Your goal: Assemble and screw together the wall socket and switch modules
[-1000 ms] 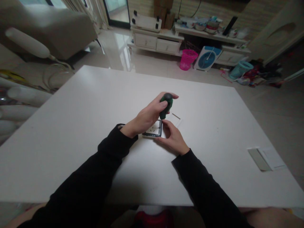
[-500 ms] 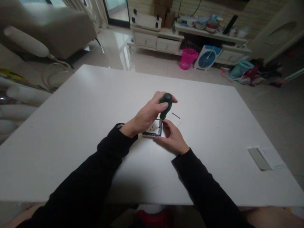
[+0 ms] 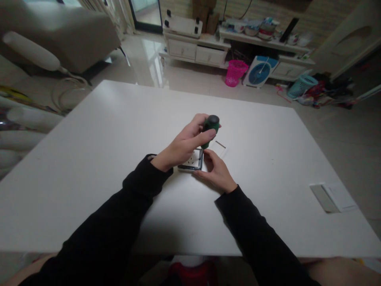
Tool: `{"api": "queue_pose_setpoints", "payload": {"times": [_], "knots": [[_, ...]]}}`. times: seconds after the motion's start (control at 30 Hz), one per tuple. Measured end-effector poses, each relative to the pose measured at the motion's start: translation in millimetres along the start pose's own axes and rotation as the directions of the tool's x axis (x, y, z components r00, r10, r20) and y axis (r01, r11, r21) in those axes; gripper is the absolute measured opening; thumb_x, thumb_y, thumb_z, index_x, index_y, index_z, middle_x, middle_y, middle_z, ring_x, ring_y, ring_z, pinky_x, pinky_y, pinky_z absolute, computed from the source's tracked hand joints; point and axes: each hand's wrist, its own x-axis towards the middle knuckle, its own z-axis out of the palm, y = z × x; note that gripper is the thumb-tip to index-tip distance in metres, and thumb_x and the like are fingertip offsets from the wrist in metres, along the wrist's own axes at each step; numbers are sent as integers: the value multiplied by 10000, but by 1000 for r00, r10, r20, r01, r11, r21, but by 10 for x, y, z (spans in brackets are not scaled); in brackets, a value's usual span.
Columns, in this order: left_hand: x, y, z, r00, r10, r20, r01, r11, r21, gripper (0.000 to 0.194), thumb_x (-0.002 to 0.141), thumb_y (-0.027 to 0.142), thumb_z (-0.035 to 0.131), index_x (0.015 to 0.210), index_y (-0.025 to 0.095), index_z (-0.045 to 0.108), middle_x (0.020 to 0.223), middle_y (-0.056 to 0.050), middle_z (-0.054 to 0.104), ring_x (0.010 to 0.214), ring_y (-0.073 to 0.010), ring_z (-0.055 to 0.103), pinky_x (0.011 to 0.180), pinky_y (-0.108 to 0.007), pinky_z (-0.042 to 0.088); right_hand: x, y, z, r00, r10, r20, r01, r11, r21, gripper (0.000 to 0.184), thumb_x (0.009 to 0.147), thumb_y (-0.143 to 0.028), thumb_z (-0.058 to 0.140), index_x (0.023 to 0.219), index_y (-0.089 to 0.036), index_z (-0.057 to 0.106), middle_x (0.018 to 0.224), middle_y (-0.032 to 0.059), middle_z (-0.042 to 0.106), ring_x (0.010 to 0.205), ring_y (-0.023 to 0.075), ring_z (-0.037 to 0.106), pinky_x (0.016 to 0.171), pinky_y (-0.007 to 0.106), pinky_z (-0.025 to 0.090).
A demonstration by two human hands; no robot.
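Note:
My left hand [image 3: 190, 141] is closed round the dark green handle of a screwdriver [image 3: 212, 122], held nearly upright with its shaft pointing down. Under it lies a white wall socket [image 3: 192, 162] with a dark frame and slotted holes, flat on the white table. My left hand covers part of the socket, and the screwdriver's tip is hard to make out. My right hand [image 3: 218, 171] grips the socket's right side between thumb and fingers. Just beyond my right hand lies a white cover frame [image 3: 219, 148].
The white table [image 3: 119, 115] stretches around my hands. Near its right edge lie flat white and grey pieces [image 3: 333, 198]. Past the far edge stand a pink basket [image 3: 235, 73], a blue fan [image 3: 258, 73] and a white cabinet [image 3: 196, 53].
My left hand has turned slightly, and the screwdriver's handle end has shifted a little to the right. My right hand stays on the socket.

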Motion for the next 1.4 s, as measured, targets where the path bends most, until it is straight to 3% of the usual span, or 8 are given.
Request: {"api": "queue_pose_setpoints", "payload": {"times": [0.2,0.37,0.47,0.63,0.9,1.13,1.27,1.4], "knots": [[-2,-37,11,992,61,-110,-53,996,71,595,820,485,811,1248,280,452,976,-1,608,812,-164,616,803,-374,545,-11,18,11,1000,17,-7,-17,1000,19,779,707,-305,894,1407,-271,553,1421,110,631,1317,329,604,1177,552,445],[2,-26,-13,999,16,-33,-15,1000,22,428,913,544,633,1193,228,559,1032,-44,602,939,-201,628,869,-372,538,-6,-4,6,1000,19,8,-19,1000,14,774,705,-289,884,1407,-269,558,1402,110,646,1293,332,616,1163,559,454],[-3,-8,16,999,30,-22,-29,998,58,371,895,468,707,1128,227,551,1066,-44,607,973,-203,639,892,-379,536,-2,5,12,1000,16,1,-17,999,41,744,711,-311,889,1383,-260,572,1393,112,652,1289,328,619,1160,548,458],[-10,-19,36,994,56,-98,-48,996,77,541,835,424,800,1226,279,455,995,-6,613,833,-174,630,838,-401,562,-4,9,13,1000,15,5,-15,999,49,767,712,-308,887,1403,-257,557,1408,110,642,1307,331,609,1168,549,449],[-7,-7,-1,999,6,-41,-3,997,74,338,913,430,669,1166,231,566,1102,-46,599,957,-189,629,904,-378,540,0,5,4,1000,9,8,-9,1000,25,767,707,-296,885,1400,-264,558,1394,110,650,1283,328,624,1154,543,465],[5,-67,0,984,68,-166,-51,993,105,534,834,393,787,1232,286,449,1021,-10,605,826,-168,607,817,-389,555,-7,20,8,1000,13,10,-14,999,36,783,711,-302,884,1420,-277,553,1414,105,640,1319,337,601,1177,566,442],[18,-102,-63,992,60,-109,-52,996,74,390,893,379,656,1246,279,525,1165,-37,599,938,-185,616,861,-368,565,-11,-1,2,1000,26,11,-26,999,23,787,714,-305,882,1426,-262,548,1418,116,640,1330,333,598,1190,559,432],[9,-39,-33,996,47,-74,-39,993,114,353,912,365,679,1212,239,544,1193,-56,593,994,-191,636,904,-371,562,-8,-10,0,1000,24,10,-24,1000,19,776,716,-305,881,1419,-273,555,1407,113,646,1309,332,609,1169,563,451]]}}
